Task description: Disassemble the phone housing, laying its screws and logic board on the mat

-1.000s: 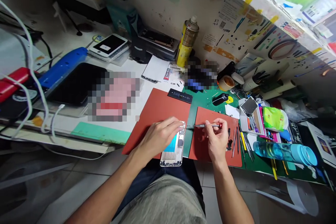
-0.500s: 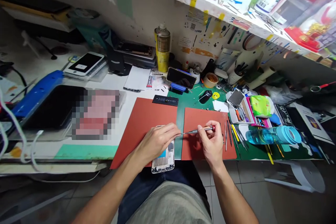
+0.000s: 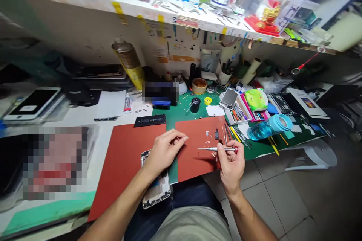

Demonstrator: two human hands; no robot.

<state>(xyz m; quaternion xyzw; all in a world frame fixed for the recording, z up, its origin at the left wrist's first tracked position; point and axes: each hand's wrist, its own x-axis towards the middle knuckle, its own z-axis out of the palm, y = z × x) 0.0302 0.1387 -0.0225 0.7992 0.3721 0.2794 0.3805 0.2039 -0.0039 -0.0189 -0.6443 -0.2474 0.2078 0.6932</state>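
Note:
My right hand (image 3: 232,162) grips a small precision screwdriver (image 3: 210,149), its thin tip pointing left above the right red-brown mat (image 3: 189,165). The thumb and forefinger of my left hand (image 3: 164,152) are pinched together at the left edge of that mat; whatever they hold, if anything, is too small to make out. Below my left hand lies an opened phone body (image 3: 158,194), partly hidden by the hand and wrist, its lower end out past the bench edge. A black phone battery (image 3: 149,120) rests at the top of the left red-brown mat (image 3: 118,165). Tiny parts, one a black component (image 3: 217,134), lie on the right mat.
Tweezers and thin tools lie right of the mats, near a blue water bottle (image 3: 261,130) on its side. A tool box (image 3: 240,111), a black bottle (image 3: 195,105) and a spray can (image 3: 128,62) stand behind. A loaded shelf (image 3: 158,13) overhangs the bench.
My left hand has moved away from the screwdriver tip, uncovering more of the phone. The screwdriver is now apart from it, lower over the mat. The view has turned right.

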